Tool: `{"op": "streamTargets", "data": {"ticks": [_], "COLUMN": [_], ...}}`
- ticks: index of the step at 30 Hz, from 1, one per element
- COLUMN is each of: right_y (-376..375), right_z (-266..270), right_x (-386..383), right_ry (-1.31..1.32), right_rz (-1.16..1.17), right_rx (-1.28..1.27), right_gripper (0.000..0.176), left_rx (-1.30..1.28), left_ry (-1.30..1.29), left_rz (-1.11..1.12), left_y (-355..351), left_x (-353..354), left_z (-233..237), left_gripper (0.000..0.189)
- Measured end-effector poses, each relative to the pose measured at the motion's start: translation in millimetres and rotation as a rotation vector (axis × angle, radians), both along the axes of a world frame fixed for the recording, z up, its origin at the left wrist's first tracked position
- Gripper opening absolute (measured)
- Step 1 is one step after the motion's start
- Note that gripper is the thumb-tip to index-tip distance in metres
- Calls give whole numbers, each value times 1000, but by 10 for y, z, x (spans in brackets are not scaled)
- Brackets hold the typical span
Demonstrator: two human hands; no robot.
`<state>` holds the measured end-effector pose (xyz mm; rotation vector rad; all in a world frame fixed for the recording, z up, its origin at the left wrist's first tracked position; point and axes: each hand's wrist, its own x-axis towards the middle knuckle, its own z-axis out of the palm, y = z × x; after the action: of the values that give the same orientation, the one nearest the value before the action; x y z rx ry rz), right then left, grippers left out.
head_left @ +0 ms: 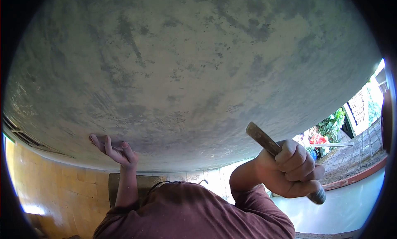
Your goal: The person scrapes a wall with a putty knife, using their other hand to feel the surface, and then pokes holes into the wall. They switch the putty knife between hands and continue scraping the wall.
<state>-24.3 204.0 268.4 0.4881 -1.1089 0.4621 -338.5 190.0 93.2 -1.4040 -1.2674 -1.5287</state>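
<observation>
A grey, patchy wall-like surface [178, 73] with dark smudges and scrape marks fills the upper view. At its lower left edge, my left hand [115, 150] is raised with fingers apart and holds nothing; whether it touches the surface cannot be made out. On the right, my right hand [295, 168] is wrapped round a brown stick-like handle [262, 137]. One end of it points up and left, and a ribbed end sticks out below the fist. The fingers are closed.
Yellowish tiles [70, 189] lie at the lower left, beside a dark chair-like panel [142, 185]. At the right are green plants [333, 125], red flowers [318, 140], paving [359, 150] and a reddish ledge [351, 181].
</observation>
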Motion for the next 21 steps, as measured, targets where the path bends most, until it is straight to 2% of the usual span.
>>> {"op": "streamTargets", "data": {"ticks": [2,4,7,9,11,12,15,17,19,21], "right_y": [68,151,20,30,186,176,3,37,196,186], "right_z": [10,10,-1,5,-29,-2,40,28,-5,32], "right_x": [-85,-126,0,-22,-195,-161,-12,-10,-181,-112], "right_ry": [13,-149,-33,-65,-106,-132,-16,-42,-171,-200], "right_rz": [-54,-51,27,33,-44,11,62,34,51,88], "right_rx": [11,-141,-17,8,-104,-153,-3,39,-106,-117], "right_gripper": [27,27,25,23,25,26,25,23,31,30], "left_rx": [-23,-6,0,-10,-27,-32,-19,-15,1,1], "left_ry": [0,-14,2,-1,1,-11,-8,-4,-39,-22], "left_rz": [9,-8,-11,5,7,3,-3,-2,-14,-17], "left_y": [-21,4,13,2,-23,-26,-1,4,21,14], "left_x": [6,6,-3,9,17,27,19,19,2,5], "left_z": [-13,-30,-21,-12,-20,-29,6,-20,-75,-46], "left_gripper": [47,48,49,49,49,49,49,50,50,50]}}
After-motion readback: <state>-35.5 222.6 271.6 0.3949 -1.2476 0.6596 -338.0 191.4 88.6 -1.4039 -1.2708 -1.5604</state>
